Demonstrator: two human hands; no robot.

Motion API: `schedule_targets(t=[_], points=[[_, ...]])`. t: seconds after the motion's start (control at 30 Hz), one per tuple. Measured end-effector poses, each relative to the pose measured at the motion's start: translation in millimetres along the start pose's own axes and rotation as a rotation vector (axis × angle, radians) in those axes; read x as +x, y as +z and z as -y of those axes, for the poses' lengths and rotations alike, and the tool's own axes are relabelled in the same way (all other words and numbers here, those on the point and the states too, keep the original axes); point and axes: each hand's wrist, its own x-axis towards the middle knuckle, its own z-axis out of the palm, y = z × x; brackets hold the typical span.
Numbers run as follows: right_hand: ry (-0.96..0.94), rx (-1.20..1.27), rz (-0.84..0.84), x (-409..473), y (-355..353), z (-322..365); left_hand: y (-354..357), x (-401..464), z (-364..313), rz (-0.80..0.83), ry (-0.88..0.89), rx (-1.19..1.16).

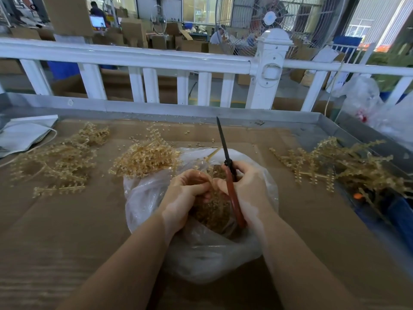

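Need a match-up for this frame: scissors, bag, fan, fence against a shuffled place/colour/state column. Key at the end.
Things
1. scissors
2. bag
3. fan
4. fence

Place, colour or state
a. stands behind the fence
b. white rails and posts
c. gripped by the right hand, blades pointing away
d. clear, lying under the left hand

Pairs: 1-c, 2-d, 3-a, 4-b
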Motion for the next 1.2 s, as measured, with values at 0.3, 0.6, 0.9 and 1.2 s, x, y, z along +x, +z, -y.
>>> schedule_targets(t=[0.3,0.6,0.9,1.2], points=[[-0.012,-0.105,-0.073,3.8,9.4,-5.4,-2.4,-3.3,0.5,0.080,0.014,0.197],[-0.080,-0.037,-0.021,-2.4,1.5,-8.8,0.0,2.4,0.9,-0.090,-0.080,-0.075],[-0.227,-0.396,0.118,-24.4,-5.9,-12.7,-4.2,10.6,-2.8,-0.146,-0.099,-0.380],[-0.270,-0.535,0.203,-27.7,-9.6,-10.3,-5.9,10.5,-2.4,-0.133,-0.107,-0.377]])
